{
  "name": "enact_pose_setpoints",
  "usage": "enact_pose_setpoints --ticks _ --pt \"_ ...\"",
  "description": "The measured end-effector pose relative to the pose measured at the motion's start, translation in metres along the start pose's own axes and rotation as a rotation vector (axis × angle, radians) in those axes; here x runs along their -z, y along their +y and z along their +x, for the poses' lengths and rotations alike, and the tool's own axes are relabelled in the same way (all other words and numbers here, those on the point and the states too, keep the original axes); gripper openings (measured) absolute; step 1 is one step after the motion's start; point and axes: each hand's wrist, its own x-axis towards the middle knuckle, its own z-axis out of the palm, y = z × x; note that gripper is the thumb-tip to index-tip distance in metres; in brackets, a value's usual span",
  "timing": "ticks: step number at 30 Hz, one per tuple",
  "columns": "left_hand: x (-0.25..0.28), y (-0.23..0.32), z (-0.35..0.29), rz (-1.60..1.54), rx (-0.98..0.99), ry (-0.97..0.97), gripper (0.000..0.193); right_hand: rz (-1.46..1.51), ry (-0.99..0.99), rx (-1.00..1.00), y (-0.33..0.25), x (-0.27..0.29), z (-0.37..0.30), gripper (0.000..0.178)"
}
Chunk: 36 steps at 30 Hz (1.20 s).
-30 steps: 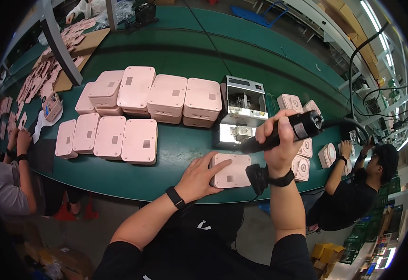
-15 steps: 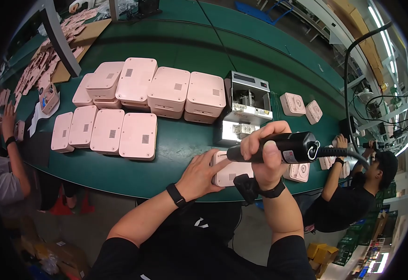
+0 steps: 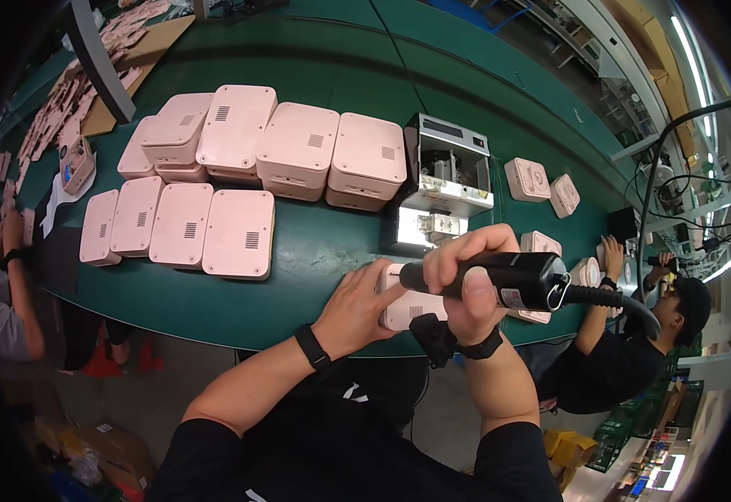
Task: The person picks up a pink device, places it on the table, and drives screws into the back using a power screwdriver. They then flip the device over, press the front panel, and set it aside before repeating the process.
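A pink plastic box (image 3: pixel 416 310) with rounded corners and a slotted vent lies at the near edge of the green table. My left hand (image 3: pixel 353 303) grips its left end, thumb on the near side and fingers on the far side. My right hand (image 3: pixel 468 289) is wrapped round a black corded electric screwdriver (image 3: pixel 526 280). The tool lies nearly level in the view, its nose over the box's far left corner, beside my left fingers. My right hand and wrist hide the box's right part; whether the bit touches a screw is too small to tell.
Several pink boxes (image 3: pixel 237 234) stand in rows and stacks on the left. A metal-and-black machine (image 3: pixel 452 167) sits beyond my hands. Smaller pink units (image 3: pixel 527 180) lie to its right. A co-worker (image 3: pixel 625 368) works at the right; another person's arm (image 3: pixel 21 289) shows at the left.
The whole view has shifted slightly, so the table's things sit a little higher and the stacked boxes farther left. My grip on the box and the screwdriver looks the same.
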Motion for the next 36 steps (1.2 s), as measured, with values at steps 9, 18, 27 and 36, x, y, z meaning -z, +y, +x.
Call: enact_pose_setpoints --ticks 9,18,27,36 --pt "-0.003 -0.002 -0.003 0.006 -0.031 0.031 0.083 -0.003 0.032 0.005 0.008 0.005 0.001 0.038" --pt "0.029 -0.003 -0.023 0.062 0.060 -0.016 0.086 -0.080 0.195 0.177 -0.027 0.037 0.022 0.023" --pt "0.025 -0.001 -0.021 0.052 0.093 -0.038 0.089 -0.171 0.272 0.048 -0.020 0.055 0.036 0.020" --pt "0.026 -0.004 -0.017 0.069 0.057 0.004 0.090 -0.057 0.224 0.029 -0.047 0.053 -0.045 0.033"
